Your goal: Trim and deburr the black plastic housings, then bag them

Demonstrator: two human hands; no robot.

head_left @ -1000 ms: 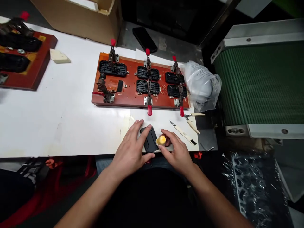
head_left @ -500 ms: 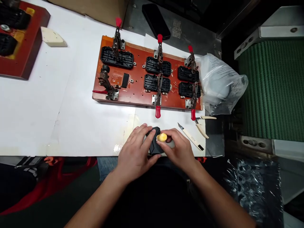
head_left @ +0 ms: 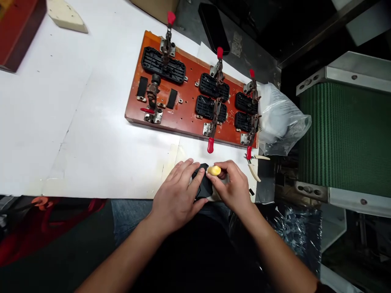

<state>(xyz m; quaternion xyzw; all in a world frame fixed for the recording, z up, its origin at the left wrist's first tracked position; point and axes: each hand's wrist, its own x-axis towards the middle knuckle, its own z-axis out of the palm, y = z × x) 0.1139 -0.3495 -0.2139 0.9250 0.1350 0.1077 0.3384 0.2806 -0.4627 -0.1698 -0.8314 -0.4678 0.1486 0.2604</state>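
My left hand point(head_left: 175, 189) lies over a small black plastic part point(head_left: 206, 188) at the table's front edge, its fingers and thumb closed about the part's left side. Pinched in my right hand point(head_left: 234, 185) is a yellow-ended tool point(head_left: 214, 170), seen nearly end-on against the part's right side. Its working end is hidden, so I cannot tell its kind. Beyond my hands lies a red-brown fixture board point(head_left: 171, 124) with several ribbed black plastic pieces point(head_left: 163, 65) under red-handled toggle clamps point(head_left: 210, 144).
Cream-handled nippers point(head_left: 254, 173) lie right of my right hand, near the black end of a pen knife point(head_left: 251, 192). A clear plastic bag point(head_left: 279, 122) sits beside the board. Further right stands a green ribbed belt point(head_left: 342, 138). A black phone point(head_left: 214, 28) lies behind.
The view has shifted and turned, so the board appears tilted and the left-hand board is mostly out of frame. Both hands keep their hold; most of the knife is now hidden by my right hand.
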